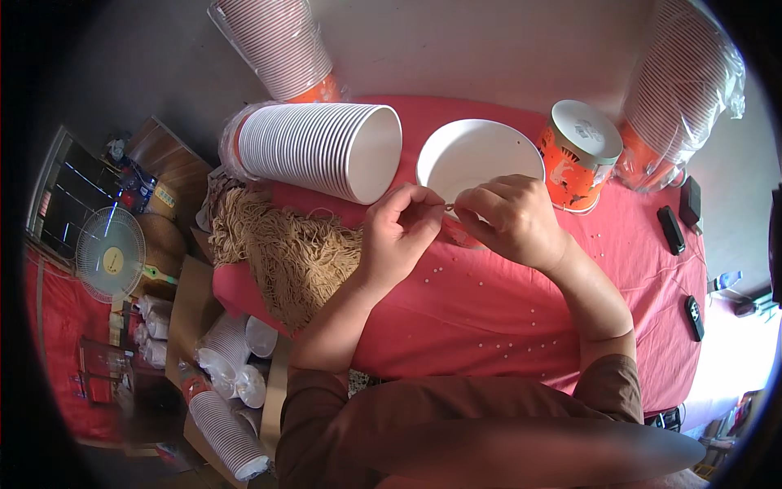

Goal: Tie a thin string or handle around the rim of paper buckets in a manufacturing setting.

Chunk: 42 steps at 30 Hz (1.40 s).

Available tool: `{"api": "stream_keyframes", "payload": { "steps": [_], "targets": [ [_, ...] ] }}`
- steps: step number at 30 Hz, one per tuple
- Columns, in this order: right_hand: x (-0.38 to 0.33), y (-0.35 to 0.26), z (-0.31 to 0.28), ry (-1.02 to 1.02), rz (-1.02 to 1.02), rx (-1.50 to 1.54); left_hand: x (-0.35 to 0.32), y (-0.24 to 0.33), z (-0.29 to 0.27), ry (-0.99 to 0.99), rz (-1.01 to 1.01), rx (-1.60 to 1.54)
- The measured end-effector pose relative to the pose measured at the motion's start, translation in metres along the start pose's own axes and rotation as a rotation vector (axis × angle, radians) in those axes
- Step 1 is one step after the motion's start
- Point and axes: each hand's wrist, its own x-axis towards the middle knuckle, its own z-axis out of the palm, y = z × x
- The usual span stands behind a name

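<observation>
Over the near rim of an open white paper bucket (460, 151), my two hands meet with fingertips nearly touching. Between them shows a tiny piece of tan cord (449, 208). My left hand (401, 232) pinches it with thumb and forefinger; my right hand (515, 222) is curled closed on its other side. The bucket stands upright, its front partly covered by my hands. Left of my left wrist lies a thick bundle of tan cords (297, 261), hanging over the table's edge. Whether the cord is knotted or looped is too small to tell.
Nested white buckets (309, 151) lie sideways at the back left. An upturned orange bucket (578, 155) stands right, beside a wrapped stack (680, 90). White bits dot the red cloth (489, 301). Black devices (671, 231) lie far right. A carton (191, 306) and fan (111, 254) are left.
</observation>
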Motion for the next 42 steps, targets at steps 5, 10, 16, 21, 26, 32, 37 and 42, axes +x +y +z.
{"api": "stream_keyframes", "payload": {
  "steps": [5,10,16,21,26,32,37,42],
  "targets": [
    [-0.002,0.002,-0.001,-0.078,0.026,-0.069,0.003,0.002,-0.002,0.006,0.138,0.169],
    [-0.003,0.005,-0.003,-0.110,-0.001,-0.147,0.004,0.004,-0.002,0.012,0.163,0.156],
    [-0.004,0.007,-0.010,-0.219,0.012,-0.126,0.007,-0.002,-0.006,0.034,0.216,0.237],
    [-0.002,0.013,-0.016,-0.203,-0.023,-0.154,0.007,-0.002,-0.006,0.026,0.158,0.261],
    [0.003,0.009,-0.022,-0.150,-0.025,-0.179,0.008,-0.005,-0.009,-0.022,0.054,0.176],
    [0.002,0.000,-0.023,-0.142,-0.062,-0.158,0.009,0.008,-0.001,-0.006,0.364,0.286],
    [0.001,-0.006,-0.021,-0.180,-0.094,-0.147,0.005,0.008,0.002,-0.030,0.374,0.309],
    [0.001,-0.005,-0.020,-0.163,-0.114,-0.218,0.009,0.004,-0.004,-0.009,0.339,0.332]
  ]
}}
